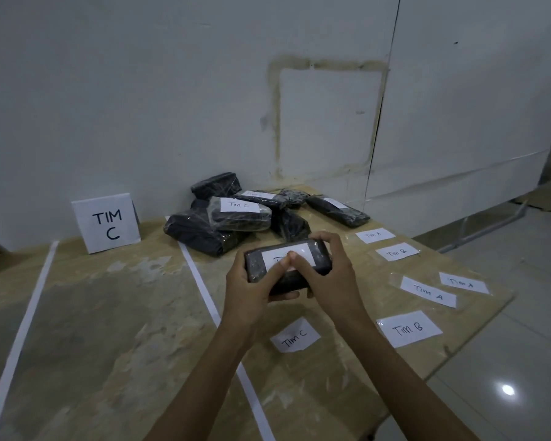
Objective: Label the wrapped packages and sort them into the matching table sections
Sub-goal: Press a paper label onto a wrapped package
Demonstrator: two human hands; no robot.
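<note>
On the table (109, 313), nearest the front edge, lie loose paper slips reading "Tim C" (295, 335) and, toward the right edge, "Tim B" (409, 328). Just beyond them are two slips marked "Tim A" (427, 291) near the right edge.

Above the table's middle, both hands hold one black wrapped package (255, 261). The left hand (248, 291) curls round its left end and the right hand (328, 275) round its right end. Both thumbs press on a white label (299, 251) on its top face, and they cover the writing.

Farther along the right edge lie another "Tim B" slip (396, 251) and another "Tim A" slip (375, 234).

White tape lines (201, 281) run front to back, dividing the table into sections.

At the far edge sits a pile of black wrapped packages (198, 232) — the top one bears a label reading "Tim C" (239, 205). To the left of the pile, by the wall, stands a white sign (105, 222) — "TIM C".
</note>
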